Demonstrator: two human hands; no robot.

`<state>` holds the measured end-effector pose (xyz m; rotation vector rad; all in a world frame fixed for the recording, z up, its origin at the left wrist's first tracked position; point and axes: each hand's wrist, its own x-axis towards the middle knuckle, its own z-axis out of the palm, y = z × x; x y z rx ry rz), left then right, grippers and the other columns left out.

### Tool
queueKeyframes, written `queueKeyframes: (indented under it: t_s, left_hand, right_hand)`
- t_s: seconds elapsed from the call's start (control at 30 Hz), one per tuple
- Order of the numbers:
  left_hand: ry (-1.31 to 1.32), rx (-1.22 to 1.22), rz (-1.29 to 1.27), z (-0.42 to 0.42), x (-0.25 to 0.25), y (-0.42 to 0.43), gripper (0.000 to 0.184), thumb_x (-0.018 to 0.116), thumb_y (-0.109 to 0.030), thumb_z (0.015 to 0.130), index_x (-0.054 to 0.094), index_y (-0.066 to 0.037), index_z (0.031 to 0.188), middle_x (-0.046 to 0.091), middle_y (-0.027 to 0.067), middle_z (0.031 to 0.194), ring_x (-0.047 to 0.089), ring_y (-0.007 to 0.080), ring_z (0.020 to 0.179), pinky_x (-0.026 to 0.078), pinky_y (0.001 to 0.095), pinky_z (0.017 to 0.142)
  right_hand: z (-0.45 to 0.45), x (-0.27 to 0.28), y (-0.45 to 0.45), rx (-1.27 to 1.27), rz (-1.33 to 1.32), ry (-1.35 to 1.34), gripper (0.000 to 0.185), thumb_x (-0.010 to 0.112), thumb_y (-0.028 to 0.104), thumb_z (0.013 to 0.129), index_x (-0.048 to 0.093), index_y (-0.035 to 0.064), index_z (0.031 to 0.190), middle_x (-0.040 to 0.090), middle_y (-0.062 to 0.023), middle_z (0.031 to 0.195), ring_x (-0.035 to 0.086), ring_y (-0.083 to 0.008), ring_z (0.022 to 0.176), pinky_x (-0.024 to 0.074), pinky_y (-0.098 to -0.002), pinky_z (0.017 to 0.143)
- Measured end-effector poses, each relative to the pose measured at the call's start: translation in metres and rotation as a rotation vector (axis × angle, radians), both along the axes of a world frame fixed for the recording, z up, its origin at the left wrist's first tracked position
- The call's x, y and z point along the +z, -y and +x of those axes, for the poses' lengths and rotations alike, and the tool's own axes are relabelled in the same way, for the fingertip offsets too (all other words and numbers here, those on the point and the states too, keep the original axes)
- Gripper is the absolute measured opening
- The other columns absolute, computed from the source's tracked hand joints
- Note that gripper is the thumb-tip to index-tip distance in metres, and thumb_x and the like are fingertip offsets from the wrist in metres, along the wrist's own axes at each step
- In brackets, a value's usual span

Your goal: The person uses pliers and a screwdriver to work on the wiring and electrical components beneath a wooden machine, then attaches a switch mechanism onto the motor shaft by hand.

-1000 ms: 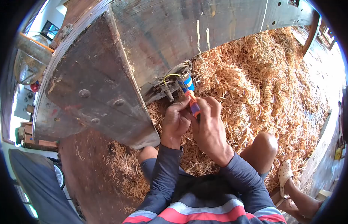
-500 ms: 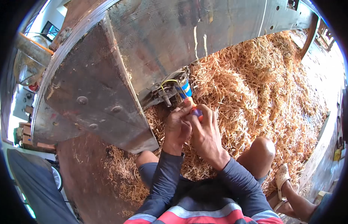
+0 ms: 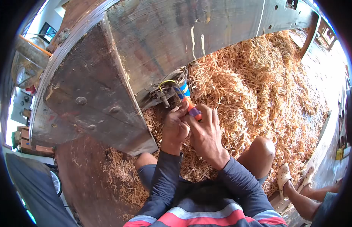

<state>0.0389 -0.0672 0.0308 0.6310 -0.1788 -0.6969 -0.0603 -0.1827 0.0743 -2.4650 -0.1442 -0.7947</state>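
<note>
Tool, orange and purple, gripped in left hand and right hand, pointing toward blue cylinder near yellow wire, beside shavings and panel.

Heaped wood shavings are covering much of the floor beside a large metal machine, marking a woodworking workshop.

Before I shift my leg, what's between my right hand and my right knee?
In the head view, only wood shavings show between your right hand and right knee; I see no tool there.
</note>
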Motion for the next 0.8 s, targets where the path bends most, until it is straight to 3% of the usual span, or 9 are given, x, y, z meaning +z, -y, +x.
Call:
queueKeyframes:
  t_s: [0.17, 0.23, 0.4, 0.5, 0.6, 0.67, 0.7, 0.73, 0.8]
  left_hand:
    - [-0.158, -0.167, -0.033, 0.008, -0.001, -0.011, 0.026, 0.051, -0.013, 0.105, 0.054, 0.000, 0.128, 0.066, 0.0158, 0.120, 0.068, 0.0260, 0.106, 0.055, 0.0400, 0.099]
    - [-0.245, 0.026, -0.036, -0.005, 0.013, 0.002, 0.026, 0.049, -0.011, 0.105, 0.055, 0.000, 0.128, 0.066, 0.0161, 0.123, 0.065, 0.0251, 0.113, 0.053, 0.0388, 0.102]
    - [-0.093, 0.121, 0.080, -0.011, 0.013, 0.011, 0.017, 0.062, -0.019, 0.103, 0.060, -0.004, 0.112, 0.064, 0.0051, 0.101, 0.064, 0.0141, 0.094, 0.052, 0.0307, 0.090]
    - [-0.090, 0.074, 0.069, -0.006, 0.013, 0.009, 0.018, 0.059, -0.017, 0.104, 0.059, -0.002, 0.113, 0.065, 0.0075, 0.103, 0.065, 0.0154, 0.094, 0.055, 0.0271, 0.080]
    - [-0.131, 0.050, 0.092, -0.003, 0.016, 0.003, 0.020, 0.056, -0.017, 0.105, 0.058, -0.001, 0.117, 0.066, 0.0109, 0.108, 0.066, 0.0176, 0.095, 0.054, 0.0226, 0.066]
    - [-0.291, -0.172, -0.258, 0.001, 0.011, 0.000, 0.029, 0.054, -0.017, 0.105, 0.054, 0.003, 0.125, 0.062, 0.0173, 0.120, 0.065, 0.0214, 0.105, 0.055, 0.0219, 0.062]
    - [-0.380, -0.297, -0.398, 0.005, 0.008, -0.001, 0.033, 0.053, -0.017, 0.104, 0.053, 0.005, 0.129, 0.060, 0.0204, 0.126, 0.064, 0.0233, 0.110, 0.056, 0.0215, 0.061]
    - [-0.109, 0.018, 0.027, -0.004, 0.007, 0.005, 0.036, 0.050, -0.019, 0.107, 0.051, 0.004, 0.134, 0.062, 0.0163, 0.125, 0.061, 0.0238, 0.119, 0.049, 0.0365, 0.106]
    - [-0.083, -0.035, -0.024, -0.008, 0.008, 0.007, 0.040, 0.054, -0.022, 0.105, 0.052, 0.002, 0.137, 0.063, 0.0143, 0.129, 0.062, 0.0233, 0.121, 0.049, 0.0383, 0.106]
  right_hand:
    - [-0.010, 0.011, -0.001, -0.085, 0.419, -0.154, 0.059, 0.065, 0.025, 0.099, 0.039, -0.0022, 0.144, 0.056, -0.0281, 0.121, 0.067, -0.0482, 0.093, 0.0591, -0.0504, 0.068]
    - [0.000, -0.003, -0.003, 0.000, 0.484, -0.141, 0.055, 0.063, 0.021, 0.099, 0.040, -0.0064, 0.141, 0.059, -0.0282, 0.111, 0.067, -0.0478, 0.085, 0.0579, -0.0506, 0.064]
    - [0.000, -0.001, -0.004, -0.026, 0.132, -0.063, 0.056, 0.068, 0.003, 0.080, 0.055, 0.0042, 0.135, 0.048, -0.0232, 0.127, 0.051, -0.0408, 0.110, 0.0474, -0.0486, 0.094]
    - [-0.001, -0.001, 0.000, -0.024, 0.008, -0.050, 0.055, 0.068, 0.003, 0.081, 0.055, 0.0056, 0.135, 0.047, -0.0228, 0.130, 0.050, -0.0397, 0.111, 0.0471, -0.0486, 0.096]
    - [-0.011, 0.014, -0.004, -0.088, 0.285, -0.114, 0.060, 0.073, 0.024, 0.089, 0.047, 0.0002, 0.138, 0.053, -0.0255, 0.126, 0.061, -0.0448, 0.099, 0.0560, -0.0491, 0.078]
    - [-0.013, 0.018, 0.002, -0.062, 0.532, -0.284, 0.081, 0.072, 0.049, 0.092, 0.039, -0.0056, 0.142, 0.066, -0.0284, 0.114, 0.071, -0.0482, 0.078, 0.0570, -0.0510, 0.055]
    - [-0.013, 0.013, 0.003, -0.047, 0.517, -0.329, 0.076, 0.068, 0.046, 0.096, 0.038, -0.0056, 0.144, 0.068, -0.0288, 0.109, 0.071, -0.0465, 0.077, 0.0574, -0.0505, 0.056]
    - [-0.012, 0.008, 0.005, -0.033, 0.501, -0.374, 0.072, 0.063, 0.043, 0.100, 0.038, -0.0056, 0.146, 0.069, -0.0291, 0.105, 0.072, -0.0448, 0.075, 0.0578, -0.0500, 0.058]
    - [0.012, -0.050, -0.004, -0.047, 0.169, -0.013, 0.066, 0.063, 0.027, 0.099, 0.035, -0.0065, 0.148, 0.062, -0.0270, 0.107, 0.069, -0.0386, 0.088, 0.0597, -0.0442, 0.062]
